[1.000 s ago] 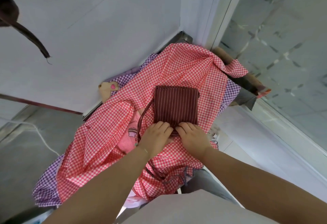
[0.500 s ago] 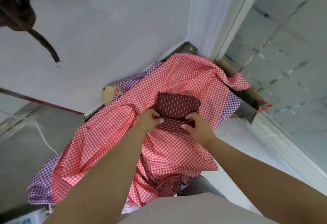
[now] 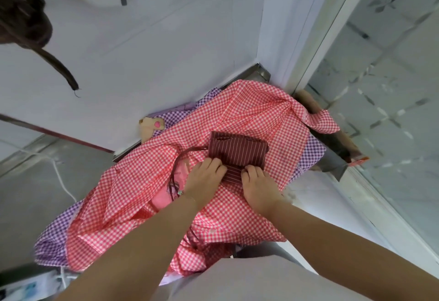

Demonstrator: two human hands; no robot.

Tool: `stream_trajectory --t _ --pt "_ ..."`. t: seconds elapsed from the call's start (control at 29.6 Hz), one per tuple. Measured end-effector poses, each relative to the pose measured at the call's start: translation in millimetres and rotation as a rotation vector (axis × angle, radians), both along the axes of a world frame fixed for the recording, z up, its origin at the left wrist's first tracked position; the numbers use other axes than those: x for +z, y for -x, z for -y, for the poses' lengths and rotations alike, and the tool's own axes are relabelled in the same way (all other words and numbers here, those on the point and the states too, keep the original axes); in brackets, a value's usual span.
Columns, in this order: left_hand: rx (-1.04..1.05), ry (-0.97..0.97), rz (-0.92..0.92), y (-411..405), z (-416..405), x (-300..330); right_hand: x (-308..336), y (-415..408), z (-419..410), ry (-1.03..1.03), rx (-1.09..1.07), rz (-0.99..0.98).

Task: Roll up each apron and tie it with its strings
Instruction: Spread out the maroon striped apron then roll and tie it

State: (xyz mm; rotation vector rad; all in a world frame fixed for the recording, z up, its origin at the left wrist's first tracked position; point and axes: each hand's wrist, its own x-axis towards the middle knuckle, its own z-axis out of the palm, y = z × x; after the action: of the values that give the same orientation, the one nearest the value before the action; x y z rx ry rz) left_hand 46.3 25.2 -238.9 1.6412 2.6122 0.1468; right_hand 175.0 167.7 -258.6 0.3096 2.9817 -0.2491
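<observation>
A maroon apron with thin white stripes [image 3: 238,152] lies folded small on top of a spread red-and-white checked apron [image 3: 256,115]. Its near edge is rolled over into a short tube. My left hand [image 3: 204,176] grips the roll's left end with curled fingers. My right hand [image 3: 257,183] grips the roll's right end the same way. The maroon strings [image 3: 177,170] loop out from the left side and trail toward me over the checked cloth.
A purple checked apron [image 3: 313,151] lies under the red one, showing at the right, far left and near left. A pink cloth [image 3: 164,197] peeks out beside my left wrist. White wall stands behind, a glass panel [image 3: 392,86] on the right, a white cable [image 3: 60,179] left.
Both hands have rolled the near edge of the maroon apron away from me, so the flat part is shorter. The strings have been drawn out to the left.
</observation>
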Motion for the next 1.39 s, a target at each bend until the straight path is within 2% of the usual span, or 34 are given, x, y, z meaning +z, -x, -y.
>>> stream_trajectory --t 0.07,0.17,0.24,0.3,0.37,0.51,0.57,0.68,0.74,0.81,0.91,0.95,0.98,1.05,1.15,1.22,1.39 --pt "-0.104 -0.001 0.013 0 8 -7 2 4 -9 0.049 -0.001 -0.011" --pt "-0.05 0.148 0.094 6 6 -3 5 7 -28 0.244 -0.025 0.009" --pt "0.08 0.239 0.225 15 -6 2 5 7 -36 0.362 -0.1 -0.005" --pt "0.181 0.245 0.372 25 -22 8 5 8 -42 0.438 -0.19 -0.016" --pt "0.306 0.2 0.535 35 -34 12 8 16 -48 0.435 -0.258 0.024" --pt "0.701 0.039 0.813 36 -43 8 19 35 -57 0.431 -0.387 0.085" --pt "0.884 -0.038 0.905 33 -51 10 24 43 -56 0.233 -0.361 0.013" --pt "1.059 -0.107 0.951 33 -62 9 24 43 -43 -0.024 -0.088 -0.077" --pt "1.113 -0.139 0.974 31 -66 13 18 37 -34 -0.079 0.055 -0.075" --pt "1.201 -0.215 0.996 28 -71 17 11 35 -33 -0.15 0.103 -0.055" --pt "1.518 -0.354 1.043 18 -76 26 8 44 -36 -0.211 0.142 0.01" --pt "1.575 -0.367 1.135 12 -79 27 13 50 -37 -0.203 0.125 0.042" --pt "1.601 -0.416 1.28 6 -81 27 20 56 -39 -0.196 0.104 0.069" --pt "1.646 -0.665 1.635 -8 -92 37 26 65 -46 -0.096 0.108 0.095" --pt "1.588 -0.904 1.827 -11 -98 53 38 73 -55 0.141 0.117 0.005" --pt "1.463 -0.983 1.862 -7 -98 60 49 75 -61 0.251 0.083 -0.072" --pt "1.244 -0.99 1.815 -2 -96 83 93 81 -69 0.533 0.015 -0.123"
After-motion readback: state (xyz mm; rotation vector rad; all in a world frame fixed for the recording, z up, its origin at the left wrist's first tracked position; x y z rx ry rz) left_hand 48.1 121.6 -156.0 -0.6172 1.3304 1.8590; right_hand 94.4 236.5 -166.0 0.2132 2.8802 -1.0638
